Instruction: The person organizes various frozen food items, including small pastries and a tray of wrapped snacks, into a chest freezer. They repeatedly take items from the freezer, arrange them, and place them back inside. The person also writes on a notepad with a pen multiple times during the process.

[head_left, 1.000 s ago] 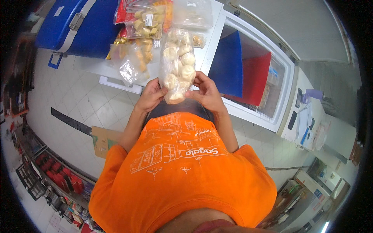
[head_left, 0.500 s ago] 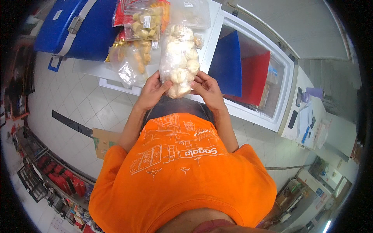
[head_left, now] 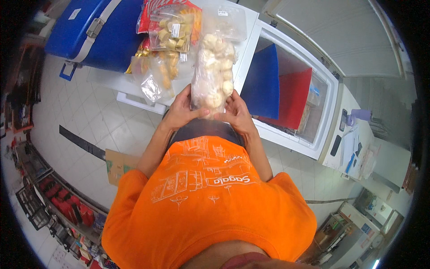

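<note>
A long clear plastic bag of round, pale balls (head_left: 214, 74) is held in front of me, its far part over the white worktop. My left hand (head_left: 184, 109) grips its near left corner, thumb on top. On the near right corner, my right hand (head_left: 236, 112) is closed the same way, its thumb also over the plastic. Left of the bag lie a clear pack of greenish-yellow chunks (head_left: 172, 33), a red and orange food packet (head_left: 156, 11) and a crumpled clear bag (head_left: 154, 85) beside yellowish pieces. Beyond is a clear plastic pack (head_left: 224, 22) with a white label.
A blue cooler box (head_left: 96, 36) with a white strap stands at the left. To the right is an open chest freezer (head_left: 329, 112) with blue (head_left: 264, 80) and red (head_left: 293, 98) dividers. Farther right, a side table (head_left: 333, 154) holds a phone, papers and a purple cup.
The bag's near end has been lowered slightly toward me, and both thumbs now lie farther in over it. My view has shifted a little, so the surroundings sit slightly lower and to the right.
</note>
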`<state>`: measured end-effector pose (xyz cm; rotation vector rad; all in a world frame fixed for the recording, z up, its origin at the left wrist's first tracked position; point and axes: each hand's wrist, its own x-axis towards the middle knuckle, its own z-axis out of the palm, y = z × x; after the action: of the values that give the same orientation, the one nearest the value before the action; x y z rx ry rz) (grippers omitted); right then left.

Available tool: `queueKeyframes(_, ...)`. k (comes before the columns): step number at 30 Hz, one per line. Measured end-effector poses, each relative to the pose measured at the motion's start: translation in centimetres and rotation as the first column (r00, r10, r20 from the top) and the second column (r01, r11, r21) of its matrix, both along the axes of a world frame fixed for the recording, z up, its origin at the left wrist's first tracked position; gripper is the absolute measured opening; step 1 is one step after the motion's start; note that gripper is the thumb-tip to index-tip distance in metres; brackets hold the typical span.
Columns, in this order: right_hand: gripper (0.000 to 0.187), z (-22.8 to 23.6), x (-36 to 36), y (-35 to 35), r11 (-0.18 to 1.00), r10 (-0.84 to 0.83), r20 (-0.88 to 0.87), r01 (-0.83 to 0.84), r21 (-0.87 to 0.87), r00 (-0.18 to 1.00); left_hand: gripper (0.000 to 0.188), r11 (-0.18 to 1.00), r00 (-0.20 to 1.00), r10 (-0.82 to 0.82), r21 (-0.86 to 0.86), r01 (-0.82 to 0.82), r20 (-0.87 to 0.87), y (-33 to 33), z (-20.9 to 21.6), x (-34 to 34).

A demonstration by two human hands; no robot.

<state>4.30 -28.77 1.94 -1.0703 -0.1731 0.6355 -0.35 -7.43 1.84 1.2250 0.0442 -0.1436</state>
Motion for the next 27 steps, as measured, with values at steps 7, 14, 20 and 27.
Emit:
queueKeyframes(7, 0.084, -4.0, 1.0, -0.9, 0.983, -0.185, -0.16, 0.183, -0.029, 0.97, 0.074, 0.954, 0.983, -0.176, 0.237, 0.182, -0.047, -1.0, -2.8, -1.0)
queueKeyframes(14, 0.069, -4.9, -2.1, -0.3, 0.884, -0.403, -0.094, 0.361, -0.296, 0.91, 0.064, 0.952, 0.911, -0.227, 0.119, 0.283, -0.344, -1.2, -3.5, 1.1)
queueKeyframes(20, 0.061, -5.0, -6.8, -0.6, 0.867, -0.471, -0.148, 0.425, -0.261, 0.87, 0.054, 0.943, 0.852, -0.33, -0.175, 0.282, -0.406, -3.0, -5.6, 1.1)
queueKeyframes(27, 0.055, -7.9, -11.5, -8.3, 0.773, -0.602, -0.466, 0.619, -0.138, 0.648, 0.056, 0.817, 0.699, -0.573, -0.222, 0.533, -0.428, -10.5, -7.0, 1.0)
